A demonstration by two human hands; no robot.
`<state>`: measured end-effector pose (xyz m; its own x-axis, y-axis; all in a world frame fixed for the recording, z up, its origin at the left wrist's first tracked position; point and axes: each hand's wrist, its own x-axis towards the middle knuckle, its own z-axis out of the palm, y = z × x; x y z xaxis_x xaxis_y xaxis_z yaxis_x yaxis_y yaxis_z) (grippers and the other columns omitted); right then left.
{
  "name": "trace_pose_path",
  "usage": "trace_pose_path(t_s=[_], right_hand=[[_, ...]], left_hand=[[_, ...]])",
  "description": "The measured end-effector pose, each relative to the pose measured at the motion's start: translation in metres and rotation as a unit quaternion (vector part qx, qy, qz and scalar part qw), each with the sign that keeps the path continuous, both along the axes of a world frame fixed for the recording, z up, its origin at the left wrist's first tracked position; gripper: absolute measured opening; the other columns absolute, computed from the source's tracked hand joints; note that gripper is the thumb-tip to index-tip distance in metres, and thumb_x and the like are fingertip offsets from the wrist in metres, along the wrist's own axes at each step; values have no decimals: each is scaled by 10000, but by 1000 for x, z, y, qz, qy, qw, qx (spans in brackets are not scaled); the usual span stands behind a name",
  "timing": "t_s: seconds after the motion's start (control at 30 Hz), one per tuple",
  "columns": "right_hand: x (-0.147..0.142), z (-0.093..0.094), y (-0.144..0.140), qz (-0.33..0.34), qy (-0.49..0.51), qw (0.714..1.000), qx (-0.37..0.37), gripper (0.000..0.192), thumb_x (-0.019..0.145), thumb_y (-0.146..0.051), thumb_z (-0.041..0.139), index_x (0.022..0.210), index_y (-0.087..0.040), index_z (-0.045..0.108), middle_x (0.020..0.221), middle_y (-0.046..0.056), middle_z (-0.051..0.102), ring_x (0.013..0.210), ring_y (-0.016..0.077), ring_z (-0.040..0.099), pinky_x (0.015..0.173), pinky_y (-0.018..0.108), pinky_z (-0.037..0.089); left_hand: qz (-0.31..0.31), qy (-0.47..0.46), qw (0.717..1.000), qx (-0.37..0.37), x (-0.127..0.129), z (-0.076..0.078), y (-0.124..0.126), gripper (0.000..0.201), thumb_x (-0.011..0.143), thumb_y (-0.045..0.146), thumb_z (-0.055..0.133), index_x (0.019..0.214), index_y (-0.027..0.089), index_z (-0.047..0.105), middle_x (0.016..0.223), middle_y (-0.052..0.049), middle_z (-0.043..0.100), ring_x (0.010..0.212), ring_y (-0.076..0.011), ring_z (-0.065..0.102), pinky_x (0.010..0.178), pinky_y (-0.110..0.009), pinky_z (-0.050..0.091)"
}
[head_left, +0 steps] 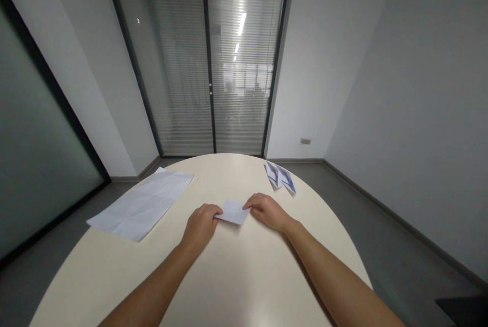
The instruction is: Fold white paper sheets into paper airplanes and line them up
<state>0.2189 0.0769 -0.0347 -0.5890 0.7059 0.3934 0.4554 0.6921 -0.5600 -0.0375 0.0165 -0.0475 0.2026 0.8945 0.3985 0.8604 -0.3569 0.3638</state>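
A small folded piece of white paper [232,211] is between my two hands, just over the middle of the table. My left hand [202,223] pinches its left corner between thumb and fingers. On the other side, my right hand [267,210] grips the right corner, the fingers curled in. The paper looks flat and roughly square, its near edge casting a shadow on the tabletop. How many layers it has I cannot tell.
The round cream table [229,174] spans the foreground. A large creased sheet of paper [145,202] lies at its left edge. Near the right edge rests a folded paper piece [280,176] with raised flaps. Behind stand glass doors [213,62] with blinds.
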Motion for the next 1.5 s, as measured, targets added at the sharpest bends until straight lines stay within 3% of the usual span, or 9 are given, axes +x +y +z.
trace_pose_path(t_s=[0.1, 0.33, 0.6, 0.87, 1.03, 1.17, 1.3, 1.4, 1.5], right_hand=[[0, 1, -3, 2, -61, 998, 22, 417, 733, 9, 515, 994, -210, 756, 997, 45, 736, 967, 198, 643, 907, 317, 477], [0, 14, -11, -12, -106, 993, 44, 216, 861, -154, 573, 990, -187, 744, 939, 63, 732, 928, 203, 624, 860, 298, 458], [-1, 14, -12, -33, -104, 994, 25, 248, 945, -348, 559, 897, -170, 725, 824, 65, 693, 776, 178, 607, 720, 266, 433], [-7, 11, -12, -53, -89, 995, -14, 231, 947, -342, 561, 849, -188, 703, 792, 36, 697, 688, 150, 587, 632, 251, 386], [-11, 5, -11, -93, -78, 992, -15, 151, 894, -289, 629, 1010, -204, 675, 860, 24, 697, 722, 154, 603, 653, 256, 418], [-14, 3, -12, -80, -77, 993, 36, 332, 860, -182, 624, 1191, -200, 635, 1084, 74, 686, 937, 193, 635, 843, 309, 478], [-24, 4, -21, -8, -112, 990, 83, 434, 904, -184, 551, 1336, -208, 591, 1361, 122, 594, 1263, 251, 528, 1072, 409, 399], [-31, 4, -31, 44, -166, 985, 36, 548, 980, -399, 488, 1486, -195, 441, 1532, 145, 436, 1412, 292, 391, 1155, 499, 297], [-34, 6, -37, 32, -202, 979, -22, 668, 999, -548, 386, 1553, -180, 315, 1607, 153, 278, 1486, 320, 249, 1187, 570, 194]], left_hand=[[-17, 14, 1000, -5, 1, -1, -1, 286, 793, 43, 588, 996, 214, 694, 1046, -40, 740, 1003, -227, 658, 934, -381, 489], [-74, 3, 997, 20, 2, -3, -3, 178, 886, 199, 581, 992, 211, 723, 1135, -74, 737, 1068, -243, 659, 987, -410, 481], [-65, -20, 998, 7, 2, 0, -2, 289, 986, 286, 455, 1096, 202, 708, 1124, -81, 738, 1056, -227, 661, 962, -383, 477], [-33, -2, 999, 9, 4, 2, -1, 214, 965, 254, 483, 889, 196, 674, 927, -67, 721, 930, -238, 634, 847, -367, 473], [-9, -34, 999, 2, 1, -9, 3, 210, 899, 187, 574, 1101, 200, 627, 980, -58, 693, 944, -225, 622, 864, -359, 483], [-26, -37, 999, 15, -1, -16, 6, 301, 881, 151, 580, 1176, 205, 607, 1064, -62, 682, 1007, -226, 602, 927, -383, 484], [-55, -21, 998, 27, -1, -16, 7, 286, 905, 149, 543, 1156, 216, 663, 1207, -72, 665, 1104, -231, 583, 1001, -416, 473], [-73, -5, 997, 28, -1, -16, 7, 297, 925, 147, 521, 1147, 226, 700, 1251, -66, 672, 1145, -237, 578, 1028, -436, 470], [-85, 6, 996, 27, 1, -15, 7, 295, 920, 124, 517, 1105, 220, 725, 1235, -63, 692, 1140, -237, 589, 1028, -441, 477]])
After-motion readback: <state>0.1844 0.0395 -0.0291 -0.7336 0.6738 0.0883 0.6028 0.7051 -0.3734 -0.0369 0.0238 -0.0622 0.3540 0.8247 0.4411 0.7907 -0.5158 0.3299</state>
